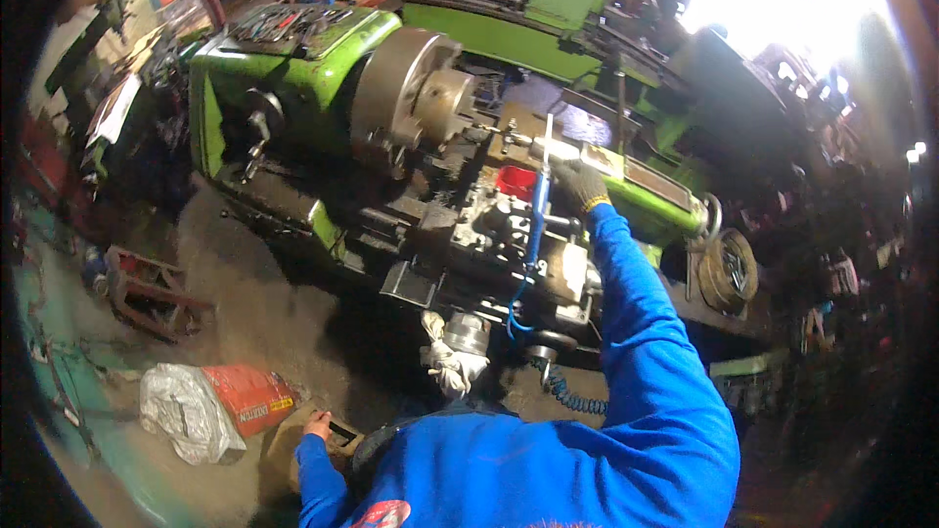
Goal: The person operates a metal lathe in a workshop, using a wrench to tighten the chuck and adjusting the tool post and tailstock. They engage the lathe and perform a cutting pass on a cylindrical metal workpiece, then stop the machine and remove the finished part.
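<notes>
My right hand, in a dark glove with a blue sleeve, is shut on a long blue air gun held upright over the carriage of a green lathe. A blue coiled hose hangs from the gun. The gun's pale tip points up beside the grey chuck. My left hand is bare and low at the bottom left, resting on a brown flat object on the floor. Its fingers are too small to read.
A red cup sits on the carriage. A white rag hangs below it. Tools lie on the headstock top. A white and a red sack lie on the floor near a red metal frame. Rings hang at the right.
</notes>
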The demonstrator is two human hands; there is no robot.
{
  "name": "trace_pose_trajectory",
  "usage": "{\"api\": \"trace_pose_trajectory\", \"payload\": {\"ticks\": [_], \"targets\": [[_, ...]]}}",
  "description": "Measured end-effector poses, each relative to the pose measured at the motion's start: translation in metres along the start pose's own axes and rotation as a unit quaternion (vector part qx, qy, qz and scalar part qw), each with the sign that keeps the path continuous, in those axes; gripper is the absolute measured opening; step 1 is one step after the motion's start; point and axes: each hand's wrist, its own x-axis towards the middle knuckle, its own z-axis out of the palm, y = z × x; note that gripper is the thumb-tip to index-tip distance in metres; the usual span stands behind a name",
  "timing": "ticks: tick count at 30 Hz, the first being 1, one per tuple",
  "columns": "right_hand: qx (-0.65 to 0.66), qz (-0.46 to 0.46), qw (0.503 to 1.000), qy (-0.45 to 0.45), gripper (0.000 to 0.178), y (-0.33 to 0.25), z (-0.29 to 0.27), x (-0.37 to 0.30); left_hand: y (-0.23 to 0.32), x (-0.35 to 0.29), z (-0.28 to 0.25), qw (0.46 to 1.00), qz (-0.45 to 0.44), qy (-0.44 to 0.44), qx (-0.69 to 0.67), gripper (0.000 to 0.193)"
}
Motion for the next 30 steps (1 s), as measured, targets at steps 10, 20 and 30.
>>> {"api": "trace_pose_trajectory", "payload": {"ticks": [10,20,30], "targets": [[0.167,0.156,0.961,0.155,0.032,-0.056,-0.072,-0.039,-0.094,0.031,-0.006,0.997,0.007,-0.043,-0.064,0.04],[0.082,0.273,0.958,-0.025,0.049,-0.172,-0.099,-0.07,-0.077,0.043,-0.02,0.995,0.007,-0.07,-0.064,0.048],[-0.028,0.252,0.961,-0.108,0.037,-0.206,-0.127,-0.065,-0.009,-0.005,0.007,0.999,-0.01,-0.033,-0.017,0.044]]}}
